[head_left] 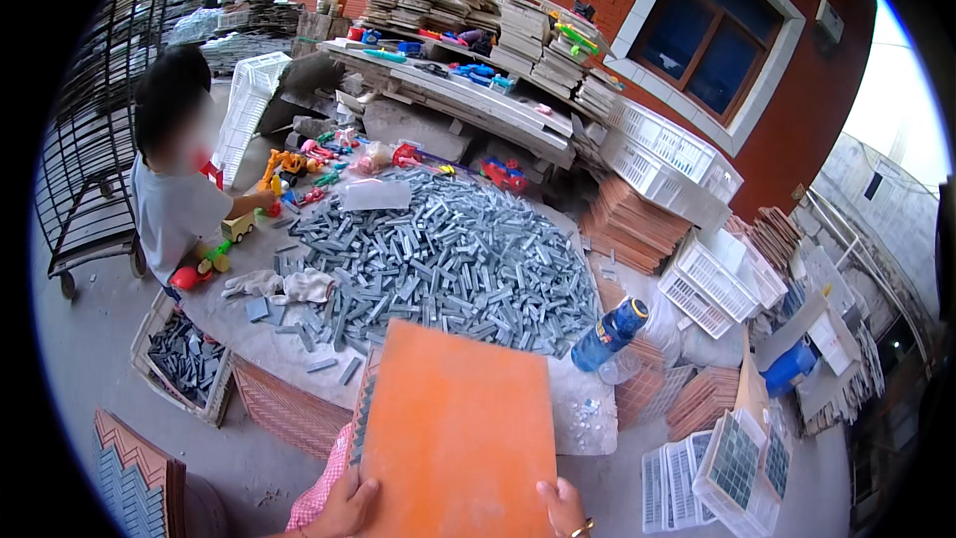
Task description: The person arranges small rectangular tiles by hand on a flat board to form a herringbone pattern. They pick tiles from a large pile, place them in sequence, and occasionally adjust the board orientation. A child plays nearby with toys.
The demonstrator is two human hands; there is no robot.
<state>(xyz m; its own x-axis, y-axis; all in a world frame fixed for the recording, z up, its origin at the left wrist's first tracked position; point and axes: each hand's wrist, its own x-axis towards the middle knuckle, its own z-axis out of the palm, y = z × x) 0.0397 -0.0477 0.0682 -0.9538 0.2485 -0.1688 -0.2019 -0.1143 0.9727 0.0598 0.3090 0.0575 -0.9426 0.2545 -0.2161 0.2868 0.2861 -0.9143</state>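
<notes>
An orange rectangular board (463, 428) is held in front of me, its plain flat face turned up. My left hand (344, 506) grips its lower left edge, thumb on top. My right hand (564, 508) holds the lower right edge, also thumb on top; its other fingers are mostly hidden. Along the board's left side, a strip with a grey zigzag pattern (360, 406) shows beneath. Beyond the board, a large heap of small grey tile strips (448, 259) covers the table (224, 309). A blue bottle (602, 337) stands tilted in view right of the board.
White gloves (289, 286) and toys (289, 164) lie left of the heap, beside a child (179, 179). A crate of dark strips (184, 364) sits lower left, near stacked herringbone panels (129, 468). White crates (672, 159) and orange boards (637, 224) are piled at right.
</notes>
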